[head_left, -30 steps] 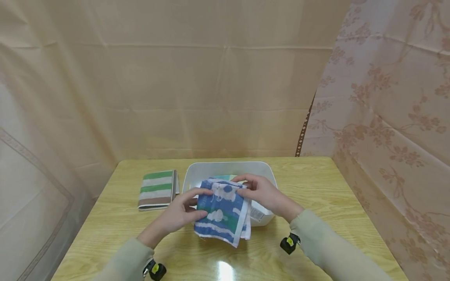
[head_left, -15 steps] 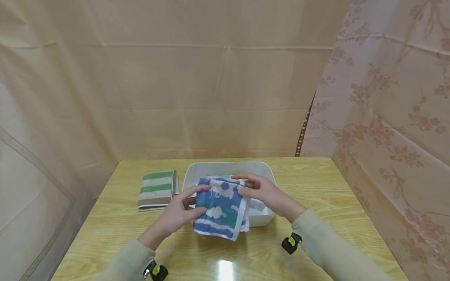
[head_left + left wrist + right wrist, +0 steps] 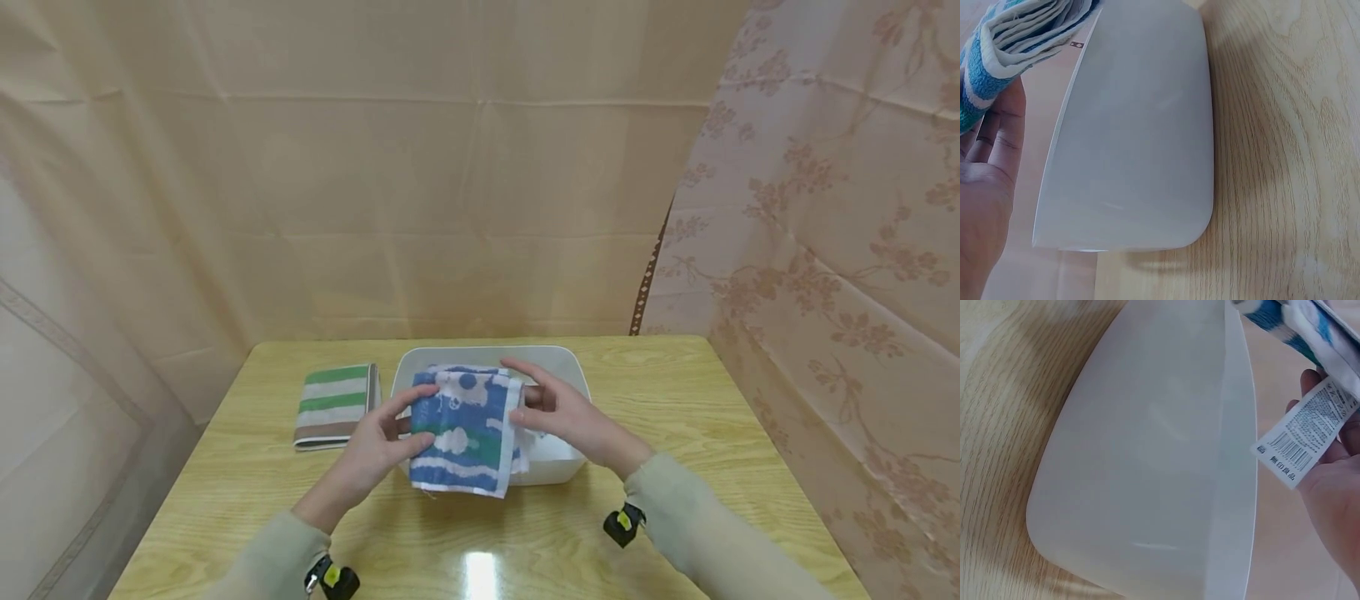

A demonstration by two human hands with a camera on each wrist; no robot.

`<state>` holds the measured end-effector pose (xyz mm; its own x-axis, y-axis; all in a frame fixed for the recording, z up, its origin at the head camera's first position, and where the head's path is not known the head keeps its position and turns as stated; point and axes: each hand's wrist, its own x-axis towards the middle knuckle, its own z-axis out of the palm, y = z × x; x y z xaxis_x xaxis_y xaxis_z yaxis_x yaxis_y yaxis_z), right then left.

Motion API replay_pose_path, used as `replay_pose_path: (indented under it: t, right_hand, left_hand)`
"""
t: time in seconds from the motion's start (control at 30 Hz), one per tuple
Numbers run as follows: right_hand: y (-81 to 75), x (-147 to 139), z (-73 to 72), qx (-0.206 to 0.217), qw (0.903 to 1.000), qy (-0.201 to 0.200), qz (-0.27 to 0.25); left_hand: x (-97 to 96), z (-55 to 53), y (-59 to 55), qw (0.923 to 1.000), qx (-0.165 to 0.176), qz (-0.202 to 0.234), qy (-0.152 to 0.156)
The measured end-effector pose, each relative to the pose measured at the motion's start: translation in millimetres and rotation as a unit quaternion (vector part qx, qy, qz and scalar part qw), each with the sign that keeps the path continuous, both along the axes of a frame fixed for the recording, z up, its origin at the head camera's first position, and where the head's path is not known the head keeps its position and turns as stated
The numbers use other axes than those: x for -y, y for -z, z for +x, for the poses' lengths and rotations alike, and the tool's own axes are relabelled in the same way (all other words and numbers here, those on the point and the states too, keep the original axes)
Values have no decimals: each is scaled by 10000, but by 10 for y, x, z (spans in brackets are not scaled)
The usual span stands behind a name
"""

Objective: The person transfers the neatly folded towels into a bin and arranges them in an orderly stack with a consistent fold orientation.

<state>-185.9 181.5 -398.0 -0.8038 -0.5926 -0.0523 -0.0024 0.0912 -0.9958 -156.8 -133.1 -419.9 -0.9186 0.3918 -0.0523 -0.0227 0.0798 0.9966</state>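
Observation:
In the head view, a folded blue, green and white patterned towel (image 3: 459, 437) is held up over the front of a white plastic bin (image 3: 553, 360). My left hand (image 3: 369, 446) grips its left edge, thumb in front and fingers behind. At the right edge my right hand (image 3: 576, 419) pinches it, thumb in front, with the index finger stretched out above. Several folded layers of the towel (image 3: 1029, 37) show in the left wrist view. Below the towel in the right wrist view hangs a white label (image 3: 1305, 432) with a barcode, beside my right fingers.
To the left of the bin, a folded green, white and brown striped towel (image 3: 332, 406) lies on the wooden table (image 3: 667, 392). Beige curtains (image 3: 480, 208) hang behind the table, and a floral one (image 3: 847, 275) at the right.
Both hands have shifted the patterned towel slightly up and left, and its lower edge hangs more level. My right index finger has straightened away from the cloth. The striped towel stays put.

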Motion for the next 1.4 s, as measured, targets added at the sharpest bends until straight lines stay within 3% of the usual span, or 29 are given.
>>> replay_pose_path:
  t: [0.5, 0.8, 1.1, 1.4]
  right_hand:
    - [41, 20, 61, -367, 9989, -209, -187]
    - [60, 31, 92, -836, 9944, -77, 635]
    - [65, 44, 90, -804, 9922, 74, 946]
    - [77, 71, 80, -701, 9901, 467, 1122]
  left_hand:
    - [6, -46, 33, 9991, 218, 144, -341]
    - [-17, -78, 22, 9986, 243, 185, -432]
    - [-49, -108, -10, 9982, 283, 292, -432]
    - [-53, -137, 0, 9984, 329, 328, -314]
